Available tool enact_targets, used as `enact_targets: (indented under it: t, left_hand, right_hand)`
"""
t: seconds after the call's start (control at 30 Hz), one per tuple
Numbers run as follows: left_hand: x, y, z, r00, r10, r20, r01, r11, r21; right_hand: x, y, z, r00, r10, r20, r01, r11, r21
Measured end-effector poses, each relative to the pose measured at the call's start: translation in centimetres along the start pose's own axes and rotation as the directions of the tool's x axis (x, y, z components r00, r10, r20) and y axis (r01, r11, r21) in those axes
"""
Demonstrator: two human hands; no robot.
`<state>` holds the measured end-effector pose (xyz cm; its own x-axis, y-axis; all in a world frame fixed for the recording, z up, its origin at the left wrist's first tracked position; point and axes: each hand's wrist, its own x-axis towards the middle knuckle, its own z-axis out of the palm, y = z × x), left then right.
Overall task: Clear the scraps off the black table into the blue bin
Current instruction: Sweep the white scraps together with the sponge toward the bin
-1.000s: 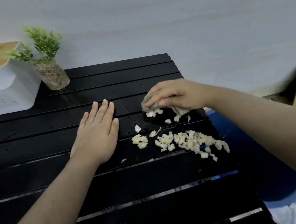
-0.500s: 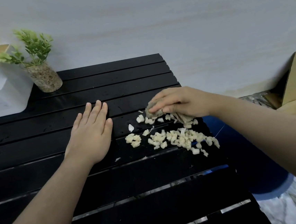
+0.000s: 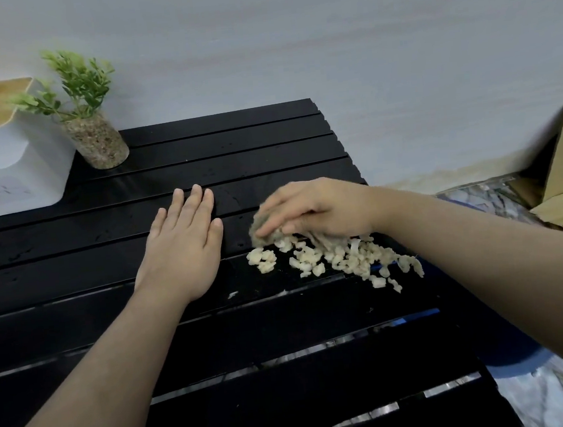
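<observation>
The left hand lies flat, palm down, fingers straight and together, holding nothing, on the black slatted tabletop. The right hand reaches in from the right, its grip curled over a grey wadded cloth (blurred; possibly a sponge) pressed to the slats. Just beside it, pale, lumpy diced scraps spread toward the tabletop's right edge. The round blue bin sits below that edge. A leafy plant in a gravel-filled glass jar stands behind.
</observation>
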<state>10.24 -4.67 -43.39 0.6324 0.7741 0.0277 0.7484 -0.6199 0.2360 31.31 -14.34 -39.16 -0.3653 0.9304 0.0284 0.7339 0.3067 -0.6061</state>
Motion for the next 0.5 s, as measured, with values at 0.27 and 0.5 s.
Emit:
enact_targets:
  t: [0.27,0.5]
  left_hand:
    - [-0.1,0.2,-0.3,1.0,-0.006,0.014,0.006,1.0,0.008]
    - [-0.1,0.3,-0.2,1.0,-0.016,0.017,0.016,1.0,0.005]
  right_hand:
    - [1.7,4.7,-1.9,0.909,0.217,-0.355,-0.25,0.967,-0.05]
    - [-1.7,0.6,-0.5,0.999,0.008,-0.039,-0.005,0.999,0.053]
